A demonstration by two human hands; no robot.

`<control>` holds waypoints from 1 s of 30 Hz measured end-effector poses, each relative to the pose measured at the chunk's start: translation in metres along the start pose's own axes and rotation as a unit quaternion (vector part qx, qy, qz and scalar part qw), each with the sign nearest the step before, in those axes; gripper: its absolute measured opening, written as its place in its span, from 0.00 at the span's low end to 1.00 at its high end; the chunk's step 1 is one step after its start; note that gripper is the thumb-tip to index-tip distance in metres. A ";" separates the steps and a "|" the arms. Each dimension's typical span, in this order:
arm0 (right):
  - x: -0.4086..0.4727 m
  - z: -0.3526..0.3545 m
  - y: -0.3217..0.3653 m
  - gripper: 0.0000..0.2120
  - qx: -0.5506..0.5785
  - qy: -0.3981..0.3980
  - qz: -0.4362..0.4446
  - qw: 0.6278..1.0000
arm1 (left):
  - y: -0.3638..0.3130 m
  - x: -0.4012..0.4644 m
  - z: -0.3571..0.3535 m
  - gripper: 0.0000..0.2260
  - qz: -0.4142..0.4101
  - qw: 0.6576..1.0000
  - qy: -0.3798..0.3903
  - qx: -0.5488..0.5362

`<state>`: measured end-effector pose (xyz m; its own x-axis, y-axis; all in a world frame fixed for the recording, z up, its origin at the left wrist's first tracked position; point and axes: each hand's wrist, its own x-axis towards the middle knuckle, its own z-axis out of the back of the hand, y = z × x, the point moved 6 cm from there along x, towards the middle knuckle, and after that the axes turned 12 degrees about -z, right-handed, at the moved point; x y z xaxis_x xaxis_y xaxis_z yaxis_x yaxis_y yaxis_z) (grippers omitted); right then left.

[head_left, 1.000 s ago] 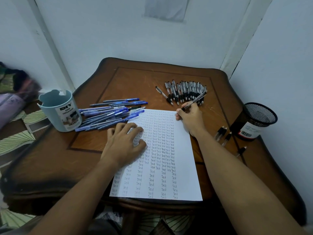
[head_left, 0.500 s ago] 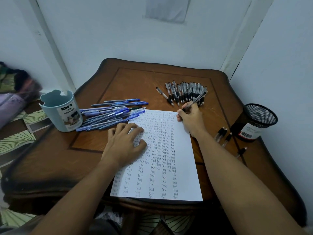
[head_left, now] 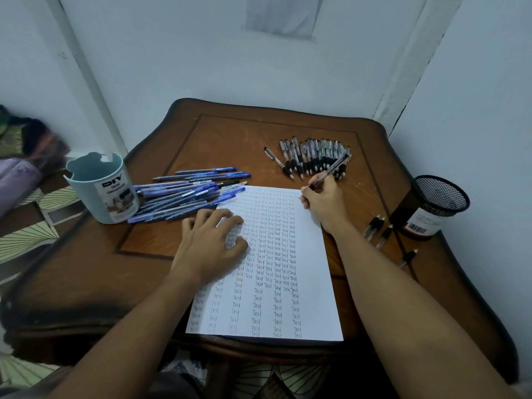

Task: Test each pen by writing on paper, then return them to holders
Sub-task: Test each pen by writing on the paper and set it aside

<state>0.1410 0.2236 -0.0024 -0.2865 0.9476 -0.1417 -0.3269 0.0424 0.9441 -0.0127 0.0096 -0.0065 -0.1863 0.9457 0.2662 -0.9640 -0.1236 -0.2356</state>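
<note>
A white paper sheet (head_left: 309, 283) filled with columns of the word "Test" lies on the wooden table (head_left: 86, 272). My left hand (head_left: 211, 243) rests flat on the sheet's left edge. My right hand (head_left: 325, 201) grips a black-and-clear pen (head_left: 331, 168) with its tip at the sheet's top right corner. A pile of blue pens (head_left: 187, 194) lies left of the paper, beside a light blue holder (head_left: 100, 188). Several black pens (head_left: 313, 156) lie in a row behind my right hand. A black mesh holder (head_left: 431, 205) stands at the right.
Three loose black pens (head_left: 380, 228) lie on the table between my right forearm and the mesh holder. Walls close in behind and to the right of the table. Folded fabric (head_left: 20, 156) sits off the table's left side.
My right hand with the pen has shifted very slightly at the paper's top right corner. My left hand stays on the sheet.
</note>
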 end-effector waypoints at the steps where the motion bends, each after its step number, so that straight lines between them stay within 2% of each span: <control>1: 0.000 0.001 -0.001 0.08 0.012 -0.001 -0.005 1.000 | 0.000 0.000 0.000 0.26 0.000 1.000 -0.001 0.000; 6: 0.000 0.000 0.001 0.08 0.022 0.001 -0.004 1.000 | -0.001 0.000 0.001 0.26 0.000 1.000 -0.001 0.001; 11: 0.003 0.004 -0.004 0.04 0.116 0.003 -0.038 0.993 | 0.000 -0.001 0.000 0.26 -0.001 1.000 0.005 0.001; 13: 0.003 0.003 -0.005 0.14 0.136 0.013 -0.052 0.989 | -0.001 0.000 0.000 0.27 0.000 1.000 0.007 0.000; 15: 0.003 0.003 -0.005 0.19 0.158 0.022 -0.065 0.985 | -0.001 0.000 0.001 0.27 0.000 1.000 0.006 -0.001; 19: 0.002 0.004 -0.005 0.10 0.183 0.036 -0.066 0.980 | 0.000 0.000 0.000 0.27 0.001 1.000 0.004 0.003; 30: 0.001 0.005 -0.002 0.08 0.202 0.059 -0.047 0.977 | -0.001 0.001 0.001 0.28 0.003 1.000 0.006 0.000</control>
<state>0.1460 0.2265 -0.0025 -0.3823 0.8912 -0.2442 0.0179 0.2714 0.9623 -0.0122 0.0099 -0.0048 -0.1898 0.9483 0.2544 -0.9627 -0.1288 -0.2379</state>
